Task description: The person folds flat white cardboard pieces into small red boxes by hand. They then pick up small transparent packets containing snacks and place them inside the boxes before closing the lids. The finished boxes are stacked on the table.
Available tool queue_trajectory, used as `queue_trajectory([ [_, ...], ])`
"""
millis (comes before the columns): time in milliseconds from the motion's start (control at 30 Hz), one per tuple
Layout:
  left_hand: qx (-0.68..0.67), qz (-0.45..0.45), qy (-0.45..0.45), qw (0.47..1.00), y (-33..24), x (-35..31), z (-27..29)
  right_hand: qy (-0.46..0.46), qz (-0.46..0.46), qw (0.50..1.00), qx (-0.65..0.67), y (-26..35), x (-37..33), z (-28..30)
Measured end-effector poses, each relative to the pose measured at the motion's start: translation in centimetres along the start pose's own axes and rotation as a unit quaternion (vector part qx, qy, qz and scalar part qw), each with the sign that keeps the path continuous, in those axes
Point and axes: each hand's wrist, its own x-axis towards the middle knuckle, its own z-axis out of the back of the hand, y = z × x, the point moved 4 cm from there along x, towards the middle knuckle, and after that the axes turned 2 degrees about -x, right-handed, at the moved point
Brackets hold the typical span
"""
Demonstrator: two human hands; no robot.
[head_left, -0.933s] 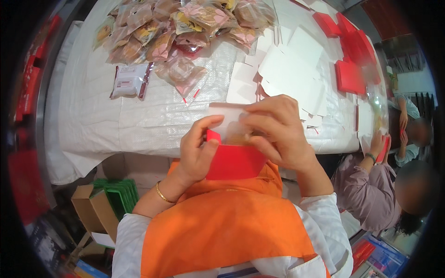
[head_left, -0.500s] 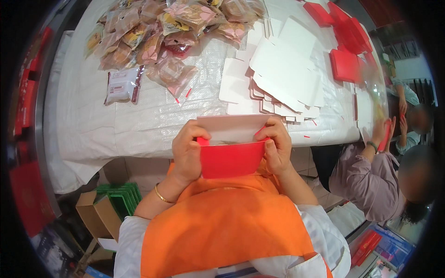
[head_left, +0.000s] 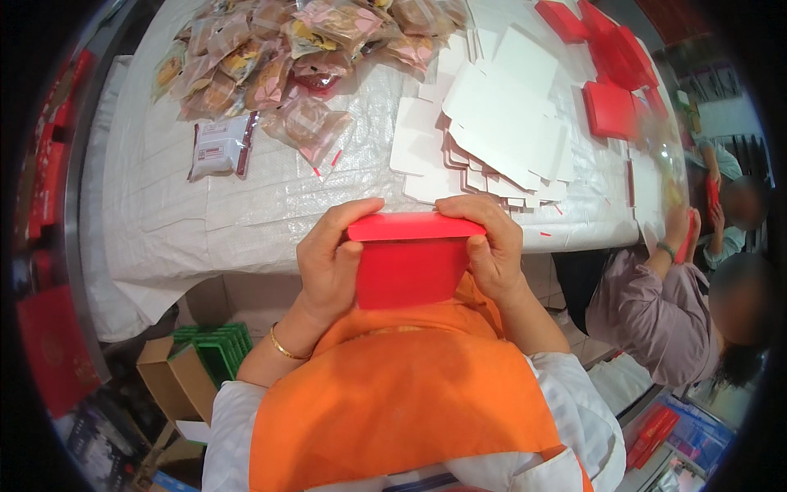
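Note:
A red cardboard box is held between my two hands in front of my orange apron, at the table's near edge. Its lid flap is folded over toward me, with a thin dark gap left beneath it. My left hand grips the box's left end, fingers on top of the flap and thumb on the front. At the right end my right hand grips in the same way. Beyond the box lies a stack of flat white cardboard blanks. The inside of the box is hidden.
Many clear-wrapped food packets are heaped at the far left, with a white sachet nearer. Red boxes lie at the far right. A co-worker handles a red piece on the right. Green crates stand below left.
The raised lid flap has folded down toward me, so its red outer side now shows. My fingers have moved from the side tabs onto the flap's top.

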Motion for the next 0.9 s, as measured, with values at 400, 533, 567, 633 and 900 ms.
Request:
queue_trajectory([
  [400, 0.065, 0.019, 0.088, 0.994, -1.6, 1.6, 0.7, -0.007, -0.051, 0.999, 0.014, 0.7, -0.3, 0.5],
  [533, 0.080, -0.004, 0.112, 0.990, -1.4, 1.7, 0.9, 0.009, -0.056, 0.998, 0.017, 0.5, -0.7, 0.4],
  [567, 0.080, -0.003, 0.117, 0.990, -1.4, 1.7, 0.9, 0.016, -0.054, 0.998, 0.013, 0.5, -0.7, 0.5],
  [633, 0.078, -0.004, 0.120, 0.990, -1.4, 1.6, 1.0, 0.022, -0.043, 0.999, 0.014, 0.6, -0.9, 0.6],
  [900, 0.069, -0.030, 0.124, 0.989, -1.3, 1.3, 0.9, 0.015, 0.012, 0.999, 0.048, 0.3, -1.6, 0.6],
])
